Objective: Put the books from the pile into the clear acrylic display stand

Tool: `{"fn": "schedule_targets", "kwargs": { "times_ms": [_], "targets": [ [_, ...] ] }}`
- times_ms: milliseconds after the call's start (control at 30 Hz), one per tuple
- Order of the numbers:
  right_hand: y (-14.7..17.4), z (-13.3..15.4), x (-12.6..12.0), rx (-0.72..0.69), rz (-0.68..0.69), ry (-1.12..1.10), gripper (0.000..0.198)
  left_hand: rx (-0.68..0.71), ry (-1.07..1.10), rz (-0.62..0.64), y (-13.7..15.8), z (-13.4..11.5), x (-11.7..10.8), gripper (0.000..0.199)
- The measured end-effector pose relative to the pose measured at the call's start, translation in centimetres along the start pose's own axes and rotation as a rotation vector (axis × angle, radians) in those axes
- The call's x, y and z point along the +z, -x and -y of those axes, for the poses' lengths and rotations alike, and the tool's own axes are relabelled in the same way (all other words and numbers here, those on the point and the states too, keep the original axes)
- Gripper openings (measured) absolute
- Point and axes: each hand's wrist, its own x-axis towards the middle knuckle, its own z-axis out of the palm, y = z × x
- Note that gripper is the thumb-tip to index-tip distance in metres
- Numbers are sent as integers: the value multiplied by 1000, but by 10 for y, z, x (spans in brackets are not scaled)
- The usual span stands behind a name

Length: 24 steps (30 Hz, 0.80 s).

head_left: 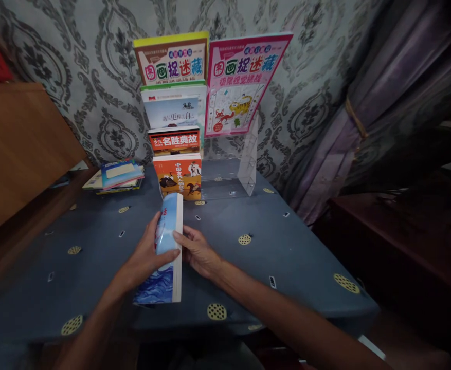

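Observation:
A blue-covered paperback book (pixel 167 226) is held above the front part of the table, its white page edges turned to the right. My left hand (pixel 148 252) grips it from the left, thumb across the cover. From the right, my right hand (pixel 196 249) holds the page-edge side, its thumb on the cover and its other fingers partly hidden behind. Just beyond stands a clear acrylic book rack (pixel 248 167). In its left column sit several books, the lowest an orange book (pixel 179 177). A pink picture book (pixel 244 85) leans in the top right tier.
A small stack of books (pixel 117 174) lies at the table's back left, beside a wooden panel (pixel 24 154). The table (pixel 225 277) has a blue-grey cloth with pineapple prints. Patterned wallpaper rises behind, and a tied purple curtain (pixel 333 149) hangs at the right.

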Motion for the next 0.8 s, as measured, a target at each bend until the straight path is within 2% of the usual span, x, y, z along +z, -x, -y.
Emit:
{"fn": "schedule_targets", "kwargs": {
  "times_ms": [167, 333, 467, 600, 700, 800],
  "targets": [
    [5, 4, 2, -35, 1, 15, 55, 5, -75, -15, -1, -3, 10, 107],
    [16, 11, 0, -82, -170, 0, 53, 10, -156, -100, 3, -13, 41, 112],
    [28, 13, -19, -70, -239, 16, 54, -6, -163, -69, 11, -9, 61, 104],
    [39, 12, -41, -43, -251, -34, 48, -76, -83, -92, 15, 4, 68, 92],
    [42, 12, -46, -52, -218, -78, 43, -149, 45, -210, 12, 8, 63, 87],
    [42, 15, -44, -77, -181, -116, 45, -282, 318, -335, 5, 3, 54, 76]
  ]
}}
